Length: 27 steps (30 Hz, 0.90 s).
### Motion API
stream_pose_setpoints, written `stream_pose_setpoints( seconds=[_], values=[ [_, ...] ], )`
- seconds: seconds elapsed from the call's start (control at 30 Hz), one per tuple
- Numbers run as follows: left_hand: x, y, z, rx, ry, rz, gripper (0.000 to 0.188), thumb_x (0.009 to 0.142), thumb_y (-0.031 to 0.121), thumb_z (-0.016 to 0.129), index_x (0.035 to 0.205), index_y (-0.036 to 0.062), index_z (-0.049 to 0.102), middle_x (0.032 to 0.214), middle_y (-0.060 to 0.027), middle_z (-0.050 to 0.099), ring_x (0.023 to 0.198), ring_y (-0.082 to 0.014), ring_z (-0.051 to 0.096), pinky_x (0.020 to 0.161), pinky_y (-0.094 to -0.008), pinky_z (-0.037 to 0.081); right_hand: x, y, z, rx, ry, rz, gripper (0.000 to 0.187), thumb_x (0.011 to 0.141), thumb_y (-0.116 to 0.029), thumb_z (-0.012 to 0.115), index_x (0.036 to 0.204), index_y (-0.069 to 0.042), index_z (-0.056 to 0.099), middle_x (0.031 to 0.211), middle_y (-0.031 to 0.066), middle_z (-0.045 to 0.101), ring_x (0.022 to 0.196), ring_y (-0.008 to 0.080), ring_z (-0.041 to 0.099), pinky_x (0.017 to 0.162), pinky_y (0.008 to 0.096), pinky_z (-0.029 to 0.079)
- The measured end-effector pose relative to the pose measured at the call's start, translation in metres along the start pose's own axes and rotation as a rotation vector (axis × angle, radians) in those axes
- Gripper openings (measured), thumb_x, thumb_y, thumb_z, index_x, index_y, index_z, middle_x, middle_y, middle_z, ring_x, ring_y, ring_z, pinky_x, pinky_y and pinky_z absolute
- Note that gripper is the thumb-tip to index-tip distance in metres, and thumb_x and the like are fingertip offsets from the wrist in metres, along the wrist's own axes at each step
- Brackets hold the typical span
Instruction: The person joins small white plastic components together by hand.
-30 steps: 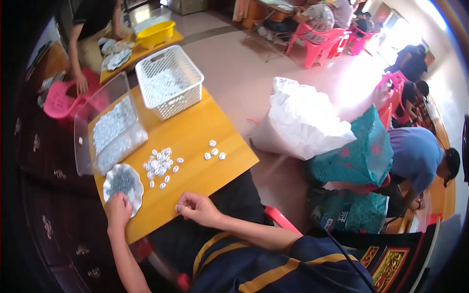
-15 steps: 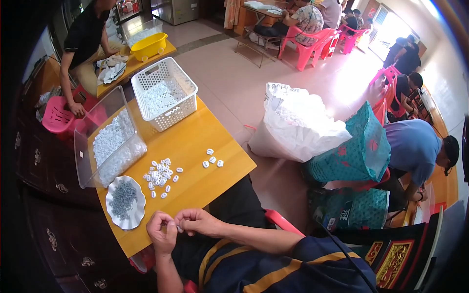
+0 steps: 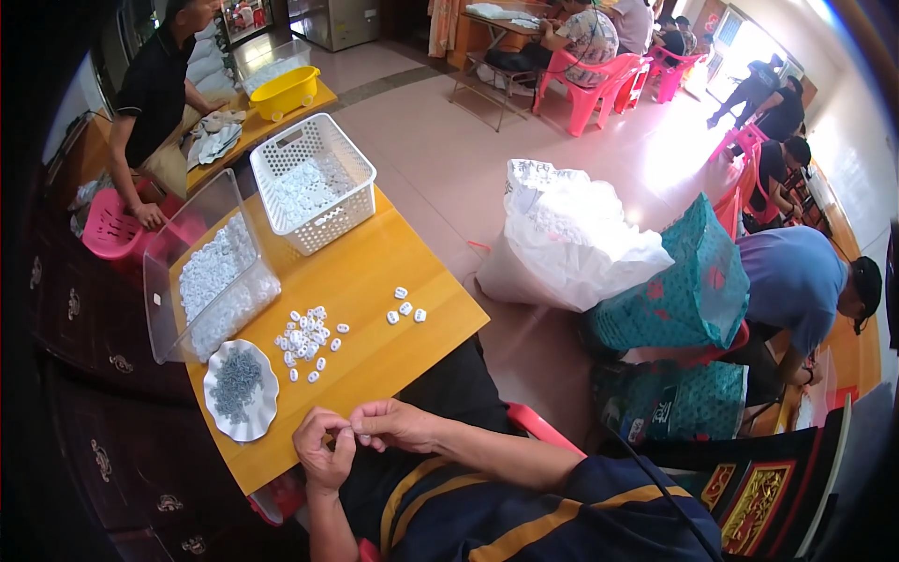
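Observation:
My left hand point(image 3: 325, 448) and my right hand point(image 3: 397, 426) meet fingertip to fingertip above my lap, just off the near edge of the table. Both are closed in a pinch; whatever lies between the fingertips is too small and covered to name. Beyond them on the wood is a loose pile of small white oval plastic pieces point(image 3: 307, 333) with dark holes. To its left, a white scalloped plate point(image 3: 265, 412) carries a heap of small grey parts point(image 3: 237, 382). Several more white pieces point(image 3: 405, 306) sit apart, toward the table's right edge.
A clear plastic bin point(image 3: 161, 318) and a white perforated basket point(image 3: 330, 217), both filled with white pieces, stand at the table's far left. A big white sack point(image 3: 534, 267) and teal bags point(image 3: 646, 304) are on the floor at right. People work nearby; one point(image 3: 154, 103) is at far left.
My hands have shifted slightly right, still pinched together. The person at far left has leaned a little, and a standing figure now shows near the bright doorway. The table's contents look unchanged.

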<state>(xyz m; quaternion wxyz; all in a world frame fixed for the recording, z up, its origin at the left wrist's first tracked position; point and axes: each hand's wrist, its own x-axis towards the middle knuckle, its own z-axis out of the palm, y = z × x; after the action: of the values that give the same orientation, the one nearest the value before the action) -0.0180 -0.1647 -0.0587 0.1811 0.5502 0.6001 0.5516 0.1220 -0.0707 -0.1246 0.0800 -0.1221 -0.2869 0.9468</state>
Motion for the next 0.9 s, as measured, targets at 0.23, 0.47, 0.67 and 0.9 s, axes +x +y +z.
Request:
stream_pose_setpoints(
  seconds=[0.23, 0.47, 0.67, 0.9],
  values=[
    [0.001, 0.011, -0.003, 0.065, -0.053, -0.022, 0.008, 0.081, -0.009, 0.068, 0.086, -0.0016, 0.067, 0.076, -0.0073, 0.061, 0.063, -0.0124, 0.059, 0.055, -0.0241, 0.045, -0.003, -0.002, -0.002, -0.089, 0.071, -0.048, 0.017, 0.098, -0.028, 0.067, 0.095, -0.011, 0.067, 0.078, -0.0043, 0.061, 0.065, 0.0041, 0.052, 0.059, 0.0173, 0.043],
    [-0.002, -0.006, 0.008, 0.148, 0.007, -0.095, 0.002, 0.089, -0.003, 0.062, 0.088, -0.002, 0.061, 0.078, -0.0081, 0.059, 0.064, -0.0148, 0.057, 0.058, -0.0265, 0.044, -0.002, 0.002, -0.005, -0.158, 0.178, -0.131, 0.018, 0.1, -0.027, 0.065, 0.098, -0.009, 0.066, 0.083, -0.0027, 0.063, 0.068, 0.0041, 0.055, 0.06, 0.0178, 0.045],
    [-0.014, -0.028, 0.008, 0.001, 0.096, -0.295, 0.005, 0.095, 0.001, 0.057, 0.091, -0.0013, 0.058, 0.079, -0.0041, 0.053, 0.063, -0.0105, 0.05, 0.057, -0.0241, 0.041, -0.004, -0.001, -0.016, -0.105, 0.206, -0.224, 0.013, 0.1, -0.019, 0.064, 0.103, -0.006, 0.064, 0.088, -0.0013, 0.065, 0.071, 0.0044, 0.057, 0.063, 0.0184, 0.047],
    [-0.009, -0.029, 0.024, -0.111, 0.062, -0.317, 0.006, 0.098, 0.004, 0.056, 0.093, -0.0002, 0.058, 0.078, -0.0001, 0.053, 0.062, -0.0064, 0.048, 0.057, -0.0212, 0.04, -0.011, -0.015, -0.018, -0.15, 0.263, -0.278, 0.01, 0.097, -0.007, 0.063, 0.106, -0.003, 0.063, 0.088, 0.0002, 0.065, 0.074, 0.0068, 0.059, 0.066, 0.0198, 0.049]
  ],
)
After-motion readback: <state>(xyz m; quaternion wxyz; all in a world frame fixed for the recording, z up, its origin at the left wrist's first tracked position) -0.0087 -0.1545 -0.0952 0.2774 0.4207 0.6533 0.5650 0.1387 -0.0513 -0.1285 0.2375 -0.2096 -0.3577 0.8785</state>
